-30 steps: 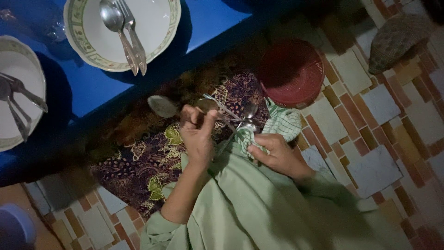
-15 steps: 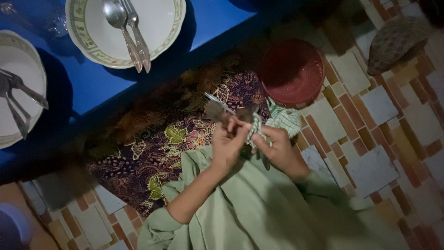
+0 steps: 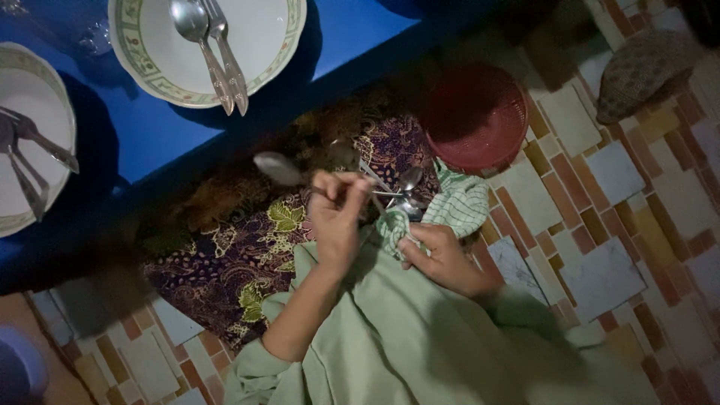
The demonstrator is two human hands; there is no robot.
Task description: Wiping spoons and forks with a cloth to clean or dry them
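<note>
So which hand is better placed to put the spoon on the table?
Probably the left hand: it already holds the spoon, nearest the blue table. The right hand holds the checked cloth and other cutlery.

This looks like a home dining spot, dimly lit. A blue tabletop (image 3: 352, 30) at 11 o'clock carries white plates with patterned green rims (image 3: 206, 45), each laid with a spoon and fork (image 3: 217, 52). Below it lies a floor of mixed brown and pale tiles (image 3: 600, 225), with a red plastic basket (image 3: 474, 116) at 1 o'clock and a floral batik cloth (image 3: 232, 255) at centre.
</note>
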